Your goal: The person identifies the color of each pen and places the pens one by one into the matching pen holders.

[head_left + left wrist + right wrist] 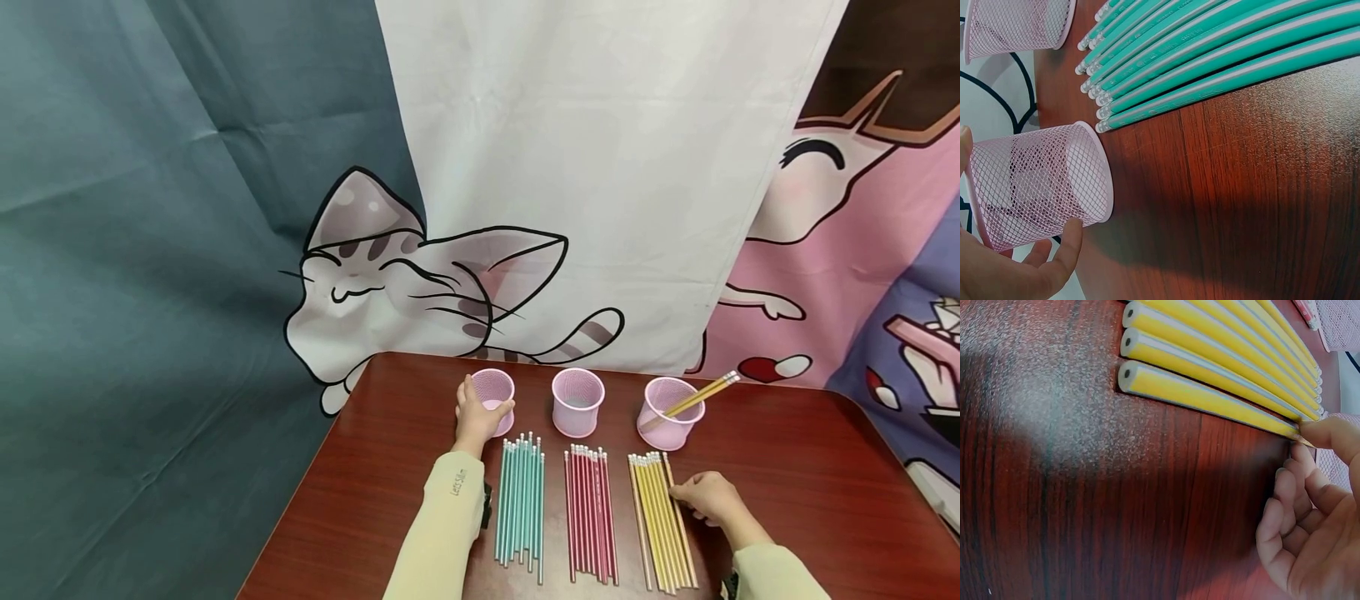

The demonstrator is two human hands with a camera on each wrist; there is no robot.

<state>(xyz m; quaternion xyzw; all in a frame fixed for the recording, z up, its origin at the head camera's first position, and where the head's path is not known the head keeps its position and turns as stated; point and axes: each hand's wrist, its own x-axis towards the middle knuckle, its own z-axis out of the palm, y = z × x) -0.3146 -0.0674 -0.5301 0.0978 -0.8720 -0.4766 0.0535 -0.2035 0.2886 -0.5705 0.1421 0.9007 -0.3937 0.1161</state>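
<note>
My left hand (476, 421) holds the leftmost pink mesh pencil cup (498, 387), fingers on its far left side and thumb at the front right rim. In the left wrist view the cup (1038, 181) stands on the table with fingers wrapped about its side. My right hand (712, 497) is at the right edge of the yellow pencil row (654, 517). Its thumb and index finger pinch the outermost yellow pencil (1204, 402) near the eraser end, the other fingers curling beneath. That pencil lies beside its row, flat unsharpened end on the table.
A second pink cup (577, 408) stands in the middle. The right pink cup (663, 430) holds a couple of leaning yellow pencils (701, 395). Green pencils (520, 500) and red pencils (591, 512) lie in rows on the brown table (360, 500). A printed cloth (600, 167) hangs behind.
</note>
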